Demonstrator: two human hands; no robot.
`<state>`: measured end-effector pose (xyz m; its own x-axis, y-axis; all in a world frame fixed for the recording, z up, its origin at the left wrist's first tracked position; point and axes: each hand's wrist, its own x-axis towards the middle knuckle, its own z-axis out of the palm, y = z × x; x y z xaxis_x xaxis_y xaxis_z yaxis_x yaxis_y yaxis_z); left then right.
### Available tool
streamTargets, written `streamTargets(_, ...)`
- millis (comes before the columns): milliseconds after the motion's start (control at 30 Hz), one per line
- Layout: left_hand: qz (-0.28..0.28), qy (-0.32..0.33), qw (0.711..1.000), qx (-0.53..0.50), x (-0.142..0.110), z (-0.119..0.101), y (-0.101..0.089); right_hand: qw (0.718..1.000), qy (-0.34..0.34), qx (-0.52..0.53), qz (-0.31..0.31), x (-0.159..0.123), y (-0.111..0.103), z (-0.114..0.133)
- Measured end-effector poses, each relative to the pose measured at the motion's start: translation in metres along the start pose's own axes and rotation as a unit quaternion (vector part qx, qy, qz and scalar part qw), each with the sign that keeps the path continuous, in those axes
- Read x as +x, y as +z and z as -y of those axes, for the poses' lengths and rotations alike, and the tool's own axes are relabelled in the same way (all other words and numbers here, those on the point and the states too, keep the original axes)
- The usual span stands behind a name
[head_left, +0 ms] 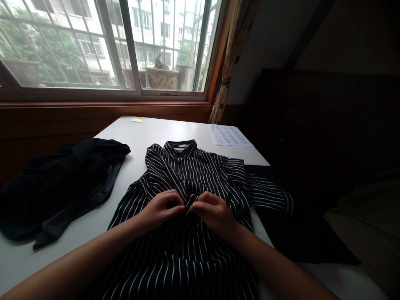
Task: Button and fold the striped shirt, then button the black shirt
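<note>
A black shirt with thin white stripes [200,171] lies front up on a white table [137,137], collar pointing towards the window. My left hand [161,210] and my right hand [215,212] meet at the middle of the shirt's front. Both are closed, the fingers of each pinching the cloth along the button strip. One short sleeve hangs past the table's right edge.
A crumpled dark garment [59,183] lies on the left of the table. A printed sheet of paper [229,135] and a small yellow sticky note [136,120] lie at the far side. A barred window [106,46] and a curtain [233,58] stand behind. Dark furniture is on the right.
</note>
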<state>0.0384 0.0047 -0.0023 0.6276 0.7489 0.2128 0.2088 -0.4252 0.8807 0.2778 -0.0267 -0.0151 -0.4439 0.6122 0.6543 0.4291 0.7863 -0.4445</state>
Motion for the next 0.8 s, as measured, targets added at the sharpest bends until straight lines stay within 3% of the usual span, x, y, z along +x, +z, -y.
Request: streamTargets(800,0.011,-0.008,1.000,-0.018,-0.0008,-0.0002,-0.0028,0.996,-0.040,-0.082,0.006,-0.0012,-0.0020,-0.0011)
